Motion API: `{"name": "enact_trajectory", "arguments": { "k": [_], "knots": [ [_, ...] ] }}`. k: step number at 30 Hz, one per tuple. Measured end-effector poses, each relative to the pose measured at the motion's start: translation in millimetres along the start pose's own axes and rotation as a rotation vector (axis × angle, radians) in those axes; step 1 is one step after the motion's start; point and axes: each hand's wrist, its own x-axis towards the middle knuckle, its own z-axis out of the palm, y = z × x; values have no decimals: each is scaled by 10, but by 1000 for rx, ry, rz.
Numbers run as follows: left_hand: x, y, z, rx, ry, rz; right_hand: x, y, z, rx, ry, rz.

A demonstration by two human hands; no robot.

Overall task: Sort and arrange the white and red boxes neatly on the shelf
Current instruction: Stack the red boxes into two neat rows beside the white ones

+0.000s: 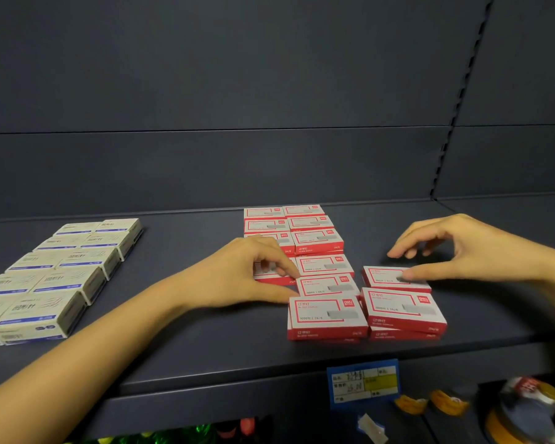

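Observation:
Red-and-white boxes point(316, 240) lie in two columns at the middle of the dark shelf point(205, 334); two more lie just right of them, one stacked at the front point(402, 307). My left hand point(247, 274) has curled fingers on a left-column box point(269, 277), while its index finger and thumb pinch the left end of a red box point(327, 285). My right hand point(462, 251) arches over the rear right red box point(385, 277); its thumb touches the top and the fingers hover apart above the far edge. White boxes with blue stripes point(61, 277) form two rows at the left.
The shelf's back panel rises behind the boxes, with a slotted upright point(446, 149) at the right. A blue price tag point(362, 382) hangs on the front edge. Below are tape rolls point(446, 402) and shiny green items point(189, 434). Bare shelf separates the white and red groups.

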Motion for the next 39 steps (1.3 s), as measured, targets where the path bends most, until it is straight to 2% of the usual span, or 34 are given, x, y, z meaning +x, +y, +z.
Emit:
{"name": "enact_trajectory", "arguments": {
  "k": [9,18,22,30,39],
  "knots": [
    [71,37,55,24,49,2,-15,24,38,53,-69,9],
    [96,47,12,61,-16,-8,-19,41,51,41,-97,24],
    [79,53,39,155,-24,51,-16,49,49,40,-99,20],
    [63,12,97,192,-5,83,-12,42,49,46,-100,11],
    [-13,24,4,180,164,129,-13,64,73,80,-6,-10]
  ]
}}
